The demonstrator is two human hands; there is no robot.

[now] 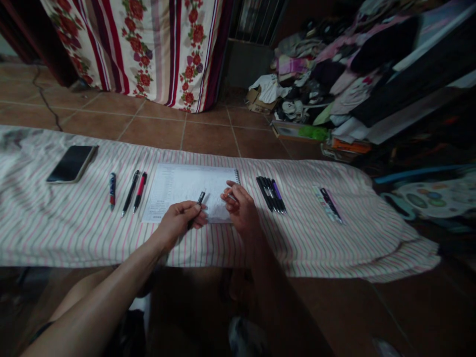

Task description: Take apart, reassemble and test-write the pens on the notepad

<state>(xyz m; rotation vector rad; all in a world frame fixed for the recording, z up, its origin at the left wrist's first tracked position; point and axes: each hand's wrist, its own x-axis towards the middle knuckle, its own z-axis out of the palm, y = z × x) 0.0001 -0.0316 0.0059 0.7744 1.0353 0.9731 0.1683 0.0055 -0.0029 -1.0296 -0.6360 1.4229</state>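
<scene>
My left hand (178, 223) grips a black pen (198, 208) upright-tilted over the lower edge of a spiral-bound printed paper pad (186, 186). My right hand (241, 208) rests at the pad's right side, its fingers pinching a small metallic pen part (231, 197), mostly hidden by the fingers. Left of the pad lie a blue patterned pen (112, 191), a black pen (130, 193) and a red-and-black pen (140, 192). To the right sits a bunch of dark pens (270, 194), with one purple. Farther right, a dark pen (330, 204) lies on a patterned strip (323, 203).
All this lies on a striped cloth (320, 253) spread over a low surface. A black smartphone (71, 163) lies face up at its left. Beyond are tiled floor (208, 134), a floral curtain (148, 44) and a heap of clothes (316, 74).
</scene>
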